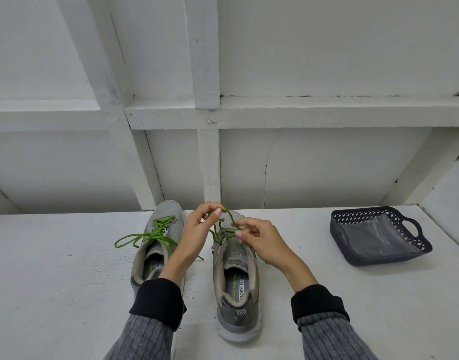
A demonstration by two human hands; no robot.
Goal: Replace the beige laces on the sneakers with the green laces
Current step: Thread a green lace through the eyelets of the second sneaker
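Two grey sneakers stand side by side on a white surface, toes pointing away from me. The left sneaker carries a green lace tied in a bow with loops spread to its left. Over the right sneaker both hands work its green lace. My left hand pinches a raised loop of that lace above the tongue. My right hand pinches the other strand just to the right. No beige laces show.
A dark perforated plastic basket with a clear bag inside sits at the right on the white surface. A white wall with wooden framing rises right behind the shoes.
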